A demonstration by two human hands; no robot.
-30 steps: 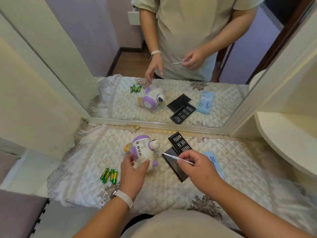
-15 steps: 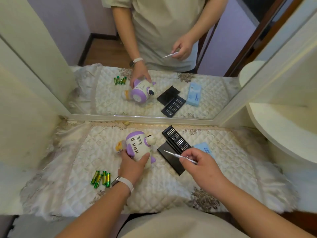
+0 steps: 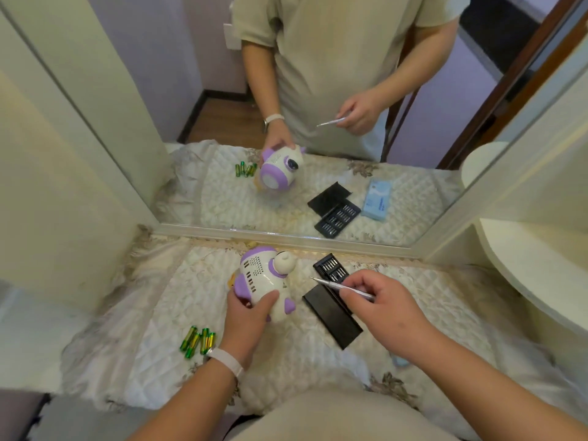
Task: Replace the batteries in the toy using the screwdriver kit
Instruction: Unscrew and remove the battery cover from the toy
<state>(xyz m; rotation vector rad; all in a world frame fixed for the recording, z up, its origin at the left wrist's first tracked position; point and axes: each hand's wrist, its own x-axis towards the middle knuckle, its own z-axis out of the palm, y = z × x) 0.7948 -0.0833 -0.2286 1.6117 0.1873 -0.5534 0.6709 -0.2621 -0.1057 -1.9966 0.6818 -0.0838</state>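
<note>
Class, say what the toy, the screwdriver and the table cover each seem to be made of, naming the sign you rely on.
The toy: likely hard plastic, glossy white and purple; smooth moulded shell with vent slots. The screwdriver: probably metal, silvery matte; slim, evenly grey shaft. The table cover: fabric, slightly shiny; quilted diamond stitching and wrinkled edges.

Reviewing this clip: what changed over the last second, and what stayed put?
The left hand closed round the toy and tilted it, seemingly lifting it off the cloth. The right hand still pinches the screwdriver, its tip pointing toward the toy without touching it. The batteries and the kit lie where they were.
</note>
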